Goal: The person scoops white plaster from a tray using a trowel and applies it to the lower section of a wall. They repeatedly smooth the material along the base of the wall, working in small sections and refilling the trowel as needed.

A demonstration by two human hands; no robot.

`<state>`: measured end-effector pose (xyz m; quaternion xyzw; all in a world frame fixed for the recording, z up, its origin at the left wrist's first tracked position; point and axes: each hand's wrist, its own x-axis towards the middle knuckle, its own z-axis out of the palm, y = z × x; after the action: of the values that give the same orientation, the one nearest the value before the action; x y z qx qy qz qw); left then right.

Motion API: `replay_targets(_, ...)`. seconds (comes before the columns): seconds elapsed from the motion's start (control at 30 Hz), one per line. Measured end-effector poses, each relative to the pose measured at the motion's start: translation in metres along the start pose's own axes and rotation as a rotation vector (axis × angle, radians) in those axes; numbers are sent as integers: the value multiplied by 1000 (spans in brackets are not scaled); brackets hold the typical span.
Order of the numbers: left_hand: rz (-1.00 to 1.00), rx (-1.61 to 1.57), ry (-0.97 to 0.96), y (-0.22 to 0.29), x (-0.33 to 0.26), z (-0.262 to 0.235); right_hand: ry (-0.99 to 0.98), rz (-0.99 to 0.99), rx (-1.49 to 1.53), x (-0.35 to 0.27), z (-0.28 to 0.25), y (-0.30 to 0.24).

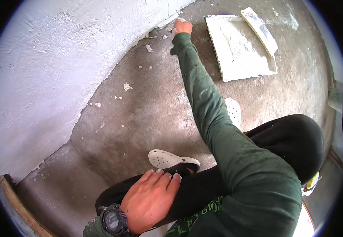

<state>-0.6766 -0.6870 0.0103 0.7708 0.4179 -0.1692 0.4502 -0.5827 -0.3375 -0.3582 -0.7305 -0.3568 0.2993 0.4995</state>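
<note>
My right hand (183, 27) is at the end of the outstretched right arm, low by the foot of the white plastered wall (65, 51). Its fingers are closed around what looks like a flat scraper (169, 25), its pale blade against the wall's bottom edge; the handle is hidden in the fist. My left hand (149, 199) lies palm down on my left knee, fingers stretched out and holding nothing. To the right of my right hand, a shallow tray (227, 75) holds wet white plaster (238, 43). A long, plaster-smeared blade (260, 31) leans across the tray's right side.
Crumbs of dried plaster (127, 86) lie scattered on the concrete floor (140, 114) along the wall. My feet, in white clogs (167, 158), stand between me and the tray. A wooden edge (23, 209) runs along the lower left.
</note>
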Motion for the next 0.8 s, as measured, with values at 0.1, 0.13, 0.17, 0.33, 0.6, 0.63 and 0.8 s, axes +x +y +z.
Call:
replay_targets(0.1,70,-47,56,9,4,-7,-56,-300,-464,84,0,36)
replay_targets(0.13,23,-55,39,7,2,-8,-79,-284,-445,68,6,28)
replay_targets(0.17,-20,-63,22,5,0,-7,-237,-457,-667,58,11,16)
replay_targets(0.33,-28,-36,9,-5,-2,4,-288,-756,-945,41,17,-27)
replay_targets(0.6,-19,-20,3,-3,-6,1,-186,-49,100,-41,-34,-69)
replay_targets(0.63,-5,-17,4,-1,-2,0,-171,-81,72,-34,-27,-39)
replay_targets(0.8,-13,-27,10,2,-1,4,-187,-28,-119,-25,15,5)
